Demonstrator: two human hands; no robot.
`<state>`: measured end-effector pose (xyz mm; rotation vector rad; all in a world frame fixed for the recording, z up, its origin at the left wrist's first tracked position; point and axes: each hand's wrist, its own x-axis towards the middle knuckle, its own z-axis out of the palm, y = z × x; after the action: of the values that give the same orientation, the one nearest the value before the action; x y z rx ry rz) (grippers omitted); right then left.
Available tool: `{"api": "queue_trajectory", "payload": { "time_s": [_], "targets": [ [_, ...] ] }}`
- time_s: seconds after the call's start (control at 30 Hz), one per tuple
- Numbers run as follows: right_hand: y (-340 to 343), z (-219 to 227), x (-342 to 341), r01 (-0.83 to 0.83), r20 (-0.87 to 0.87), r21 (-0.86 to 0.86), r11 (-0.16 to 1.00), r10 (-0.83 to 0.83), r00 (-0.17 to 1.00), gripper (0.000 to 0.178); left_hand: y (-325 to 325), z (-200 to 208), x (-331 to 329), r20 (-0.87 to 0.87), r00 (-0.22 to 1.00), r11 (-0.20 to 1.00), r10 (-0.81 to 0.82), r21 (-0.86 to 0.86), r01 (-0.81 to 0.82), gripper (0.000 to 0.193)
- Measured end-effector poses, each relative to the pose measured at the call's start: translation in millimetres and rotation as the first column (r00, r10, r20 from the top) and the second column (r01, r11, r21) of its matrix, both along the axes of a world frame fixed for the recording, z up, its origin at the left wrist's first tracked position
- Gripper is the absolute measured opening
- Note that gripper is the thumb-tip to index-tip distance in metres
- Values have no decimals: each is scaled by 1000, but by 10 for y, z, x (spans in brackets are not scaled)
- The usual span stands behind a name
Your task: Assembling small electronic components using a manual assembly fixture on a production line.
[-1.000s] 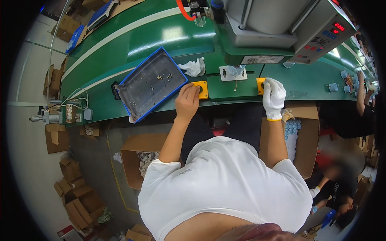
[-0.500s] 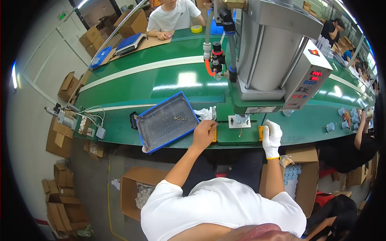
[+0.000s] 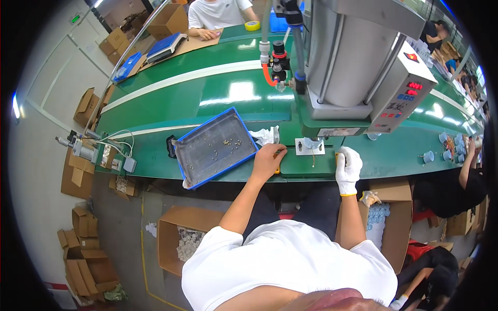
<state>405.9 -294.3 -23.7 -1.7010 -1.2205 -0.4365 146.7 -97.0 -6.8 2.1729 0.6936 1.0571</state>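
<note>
A large grey press stands over the green bench. Under its head, a light-blue cup-shaped piece sits at a white metal plate; a thin brownish strand hangs from it toward me. My bare left hand has its fingers curled over a yellow block left of the plate. My gloved right hand is closed like a fist against another yellow block on the plate's right. What lies under the fingers of either hand is hidden.
Left of the press lies a blue-rimmed tray with small metal parts, beside a crumpled white cloth. Light-blue cups stand at the right. Cardboard boxes flank me on the floor. Across the bench sits a person.
The whole view has shifted, so the bench sits slightly higher in it. Both hands have moved a little further over the yellow blocks, covering more of them. The blue piece stays under the press.
</note>
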Motion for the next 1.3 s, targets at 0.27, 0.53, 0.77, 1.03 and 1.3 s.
{"api": "queue_trajectory", "payload": {
  "time_s": [0.27, 0.53, 0.77, 1.03, 1.3],
  "targets": [
    [-87, -341, 0, 72, -44, 170, 983, -66, 997, 13, -27, 47, 19, 31, 999, 999, -14, -34, 15, 17],
    [-88, -317, 0, 106, -63, 111, 988, -100, 993, 8, 2, 956, 466, -97, 976, 980, -197, -41, 193, 20],
    [-69, -330, -5, 97, -51, 131, 987, -91, 995, 7, 238, 1026, 838, -170, 941, 953, -292, 34, 302, 37],
    [-96, -351, 8, 109, -53, 135, 985, -102, 993, 8, 391, 938, 1019, -279, 904, 894, -324, 223, 389, 44],
    [-57, -340, 3, 86, -85, 149, 985, -74, 994, 9, 364, 1225, 863, -297, 866, 901, -401, 41, 431, 37]
  ]
}}
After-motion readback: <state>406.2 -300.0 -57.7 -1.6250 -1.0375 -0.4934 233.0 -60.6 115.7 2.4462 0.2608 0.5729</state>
